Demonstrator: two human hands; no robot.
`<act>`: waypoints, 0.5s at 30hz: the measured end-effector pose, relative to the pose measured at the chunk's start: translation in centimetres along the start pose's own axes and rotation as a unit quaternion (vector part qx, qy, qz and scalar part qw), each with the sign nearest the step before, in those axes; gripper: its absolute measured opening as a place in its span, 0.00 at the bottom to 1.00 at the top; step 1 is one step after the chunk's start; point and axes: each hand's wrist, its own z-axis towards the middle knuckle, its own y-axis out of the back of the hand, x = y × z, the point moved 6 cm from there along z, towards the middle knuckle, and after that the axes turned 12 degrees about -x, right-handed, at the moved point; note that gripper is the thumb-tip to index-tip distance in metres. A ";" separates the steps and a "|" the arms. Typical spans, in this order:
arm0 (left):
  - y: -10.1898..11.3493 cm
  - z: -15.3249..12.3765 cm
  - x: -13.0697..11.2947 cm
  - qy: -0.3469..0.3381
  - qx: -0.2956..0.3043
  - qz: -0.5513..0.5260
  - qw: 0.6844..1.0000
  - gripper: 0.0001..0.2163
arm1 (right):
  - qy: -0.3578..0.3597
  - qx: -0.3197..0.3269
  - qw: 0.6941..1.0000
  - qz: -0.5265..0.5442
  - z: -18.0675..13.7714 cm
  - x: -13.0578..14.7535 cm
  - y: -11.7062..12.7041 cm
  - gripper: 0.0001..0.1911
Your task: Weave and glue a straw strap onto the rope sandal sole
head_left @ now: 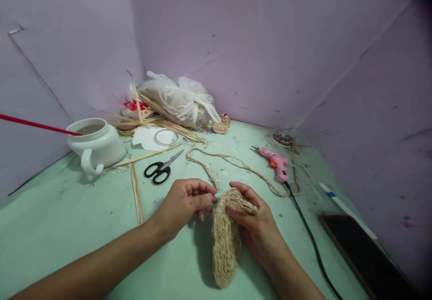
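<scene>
A small slipper-shaped piece (223, 246) of coiled, braided straw is in my right hand (261, 228), whose thumb presses on its upper strap-like part while the fingers lie behind it. Its long end hangs down toward me above the table. Just left of it, my left hand (189, 201) is closed in a pinch on a braided straw cord (249, 168). From those fingertips the cord runs away in a loose loop across the table toward the glue gun. What lies between the pinched fingertips and the piece's top edge is partly hidden.
Black-handled scissors (158, 172) lie left of centre. A pink glue gun (277, 162) with a black cable (310, 241) rests at right, near a dark phone (357, 255). A white pot (97, 144) holding a red stick (40, 125) stands left. Behind are straw strips (168, 122) and a plastic bag (182, 97).
</scene>
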 end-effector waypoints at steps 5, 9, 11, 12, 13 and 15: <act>-0.5 -0.6 -0.3 -0.012 0.045 0.031 0.998 0.11 | 0.013 0.031 0.999 0.001 -0.1 -0.2 -0.2 0.23; -0.9 -1.6 -0.9 -0.027 0.090 0.042 0.995 0.10 | 0.013 0.051 0.998 0.031 -0.7 0.2 -0.4 0.24; -1.2 -2.3 -1.5 -0.053 0.119 0.034 0.991 0.08 | 0.006 0.071 0.995 0.067 -1.1 0.6 -0.7 0.22; -1.3 -2.7 -1.9 -0.077 0.134 0.029 0.988 0.08 | 0.005 0.082 0.993 0.086 -1.3 0.8 -0.8 0.21; -1.5 -3.1 -2.3 -0.108 0.145 0.027 0.983 0.07 | 0.006 0.091 0.990 0.105 -1.5 1.0 -1.0 0.20; -1.7 -3.8 -2.9 -0.174 0.154 0.046 0.972 0.07 | 0.013 0.098 0.986 0.138 -1.5 1.2 -1.1 0.19</act>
